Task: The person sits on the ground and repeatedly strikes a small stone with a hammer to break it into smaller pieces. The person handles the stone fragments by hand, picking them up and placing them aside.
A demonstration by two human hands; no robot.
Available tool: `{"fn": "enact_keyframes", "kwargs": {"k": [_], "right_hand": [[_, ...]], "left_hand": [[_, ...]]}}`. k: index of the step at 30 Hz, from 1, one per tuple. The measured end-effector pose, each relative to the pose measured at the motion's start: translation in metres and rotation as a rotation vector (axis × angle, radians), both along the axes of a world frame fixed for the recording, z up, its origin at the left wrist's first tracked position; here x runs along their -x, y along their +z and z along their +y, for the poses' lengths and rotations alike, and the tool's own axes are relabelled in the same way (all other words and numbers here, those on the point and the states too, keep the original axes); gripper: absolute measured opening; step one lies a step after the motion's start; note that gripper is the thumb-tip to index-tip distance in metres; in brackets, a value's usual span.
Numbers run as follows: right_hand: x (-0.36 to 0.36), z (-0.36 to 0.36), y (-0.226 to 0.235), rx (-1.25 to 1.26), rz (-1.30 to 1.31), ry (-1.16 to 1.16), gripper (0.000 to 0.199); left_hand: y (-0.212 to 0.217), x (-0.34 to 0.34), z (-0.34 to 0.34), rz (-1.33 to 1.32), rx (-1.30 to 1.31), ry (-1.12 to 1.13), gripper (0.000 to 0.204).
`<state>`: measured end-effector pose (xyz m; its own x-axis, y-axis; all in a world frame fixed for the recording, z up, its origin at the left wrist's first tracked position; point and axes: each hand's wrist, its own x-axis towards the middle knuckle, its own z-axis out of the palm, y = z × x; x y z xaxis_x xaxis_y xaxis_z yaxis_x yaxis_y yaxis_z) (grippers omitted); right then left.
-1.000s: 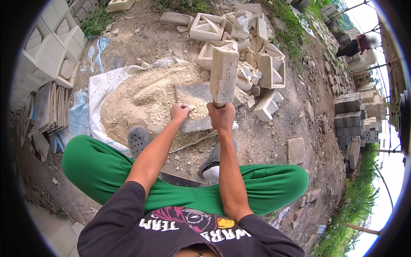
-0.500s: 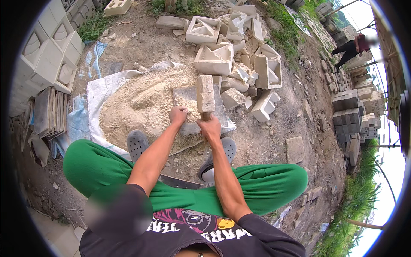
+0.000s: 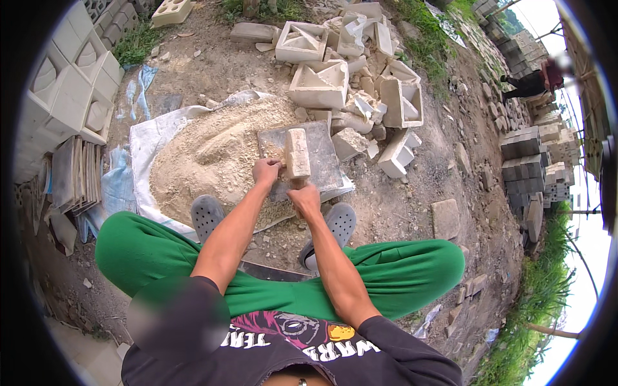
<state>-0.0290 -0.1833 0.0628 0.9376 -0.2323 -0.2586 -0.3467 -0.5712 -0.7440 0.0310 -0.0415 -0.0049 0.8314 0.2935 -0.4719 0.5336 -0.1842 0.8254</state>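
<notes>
Mallet (image 3: 297, 153): over the dark slab (image 3: 327, 154), straight out in front of you. Its long axis runs away from your body, the head beyond your grip and tipped slightly left. Contact between head and slab: cannot tell.

Your right hand (image 3: 305, 199) is wrapped around the handle. Your left hand (image 3: 266, 172) sits just left of the mallet head, over the slab's left part, fingers curled; whether they pinch anything, cannot tell.

The slab lies at the right end of a white sheet (image 3: 140, 145), which carries a broad heap of tan rubble and powder (image 3: 209, 148), mostly left of your hands. Your gray clogs (image 3: 341, 222) flank the near edge. Beyond the slab, to the right: broken cream blocks (image 3: 319, 91), some with open hollows.
</notes>
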Motion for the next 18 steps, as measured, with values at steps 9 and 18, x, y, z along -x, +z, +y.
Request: {"fn": "enact_keyframes", "kwargs": {"k": [9,18], "right_hand": [[-0.045,-0.021,0.114,-0.012,-0.256,-0.055,0.024],[-0.004,0.000,0.018,0.104,-0.030,-0.027,0.031]], "left_hand": [[0.020,0.008,-0.006,-0.025,-0.140,-0.054,0.016],[0.023,0.006,-0.008,-0.008,-0.066,-0.062,0.017]]}}
